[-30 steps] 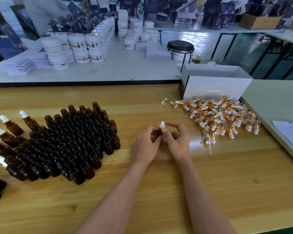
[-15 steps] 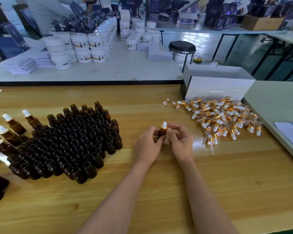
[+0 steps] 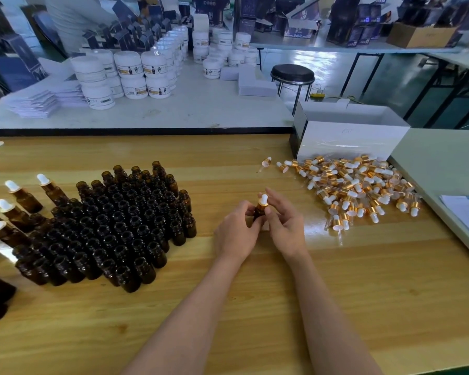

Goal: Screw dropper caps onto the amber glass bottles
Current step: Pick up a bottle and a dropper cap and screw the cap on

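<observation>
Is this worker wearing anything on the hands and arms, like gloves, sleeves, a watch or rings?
No gloves: the left hand and right hand are bare. The left forearm and right forearm are bare too, with no sleeve showing down to the picture's bottom edge. No watch, bracelet or ring shows on the sides facing the camera.

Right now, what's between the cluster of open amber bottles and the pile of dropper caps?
In the head view: the left hand holding one bottle, the right hand pinching its dropper cap; otherwise bare tabletop.
</observation>
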